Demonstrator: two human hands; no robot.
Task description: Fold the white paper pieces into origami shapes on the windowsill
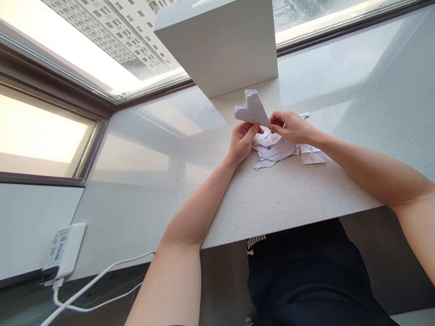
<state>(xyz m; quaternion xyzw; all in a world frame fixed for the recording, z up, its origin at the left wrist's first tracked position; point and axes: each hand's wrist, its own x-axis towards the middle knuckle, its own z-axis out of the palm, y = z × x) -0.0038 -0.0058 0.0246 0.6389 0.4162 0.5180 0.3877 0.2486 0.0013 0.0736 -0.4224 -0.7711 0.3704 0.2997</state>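
A folded white paper heart [253,108] is held up above the counter, its two lobes pointing up and to the left. My left hand [243,139] pinches its lower edge between thumb and fingers. At the narrow tip, my right hand [288,127] grips the paper with thumb and forefinger. Beneath both hands lies a loose pile of folded white papers [277,151], partly hidden by the right hand. Just right of the pile sits a creased, squarish folded paper [312,155].
The speckled white counter [217,213] runs along the windows. A large white box-like block [227,50] stands behind the hands. At the lower left, a white power adapter [70,249] with white cables [102,276] rests near the counter's edge.
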